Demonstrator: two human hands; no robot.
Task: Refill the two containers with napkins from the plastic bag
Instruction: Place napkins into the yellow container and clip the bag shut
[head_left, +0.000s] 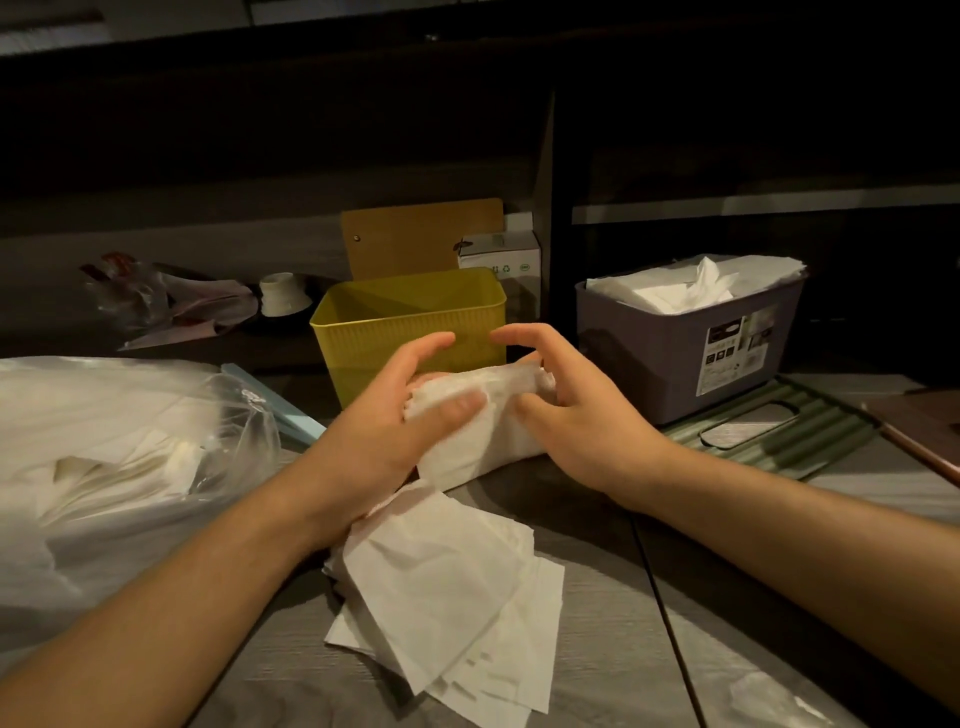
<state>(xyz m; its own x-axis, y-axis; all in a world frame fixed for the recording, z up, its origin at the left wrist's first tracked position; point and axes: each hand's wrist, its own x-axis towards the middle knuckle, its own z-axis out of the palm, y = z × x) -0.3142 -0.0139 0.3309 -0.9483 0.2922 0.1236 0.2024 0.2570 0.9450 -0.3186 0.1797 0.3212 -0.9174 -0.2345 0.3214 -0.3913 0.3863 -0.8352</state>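
Right, far left: big clear plastic bag (119, 441) slumped on the grey table (597, 597), mouth facing centre, loose white napkins showing inside. Behind it, nr the back wall, a crumpled bit of plastic wrap (156, 301) w/ a small white roll (283, 293) just beside it.

Centre: yellow bin (410, 317), ribbed sides, upright; no napkins visible in the part of its inside that shows. A brown board (421, 236) and small white box (501, 254) stand behind it. Just in front of the bin, both hands are on a wad of napkins (483, 431) raised off the table. Left hand (410, 405) grips its left end, thumb laid across the top, index finger stretched out twd the bin. Right hand (566, 395) is on the right end, thumb against the wad, fingers arched over it & only half curled; whether the fingertips touch, can't tell. Below the hands a messy pile of flat napkins (447, 592) is fanned out on the table.

Right: grey bin (685, 343) w/ a label on its front, filled w/ white napkins (696, 283) up past the rim. It sits on the back edge of a green ribbed lid (779, 436) w/ an oval slot.
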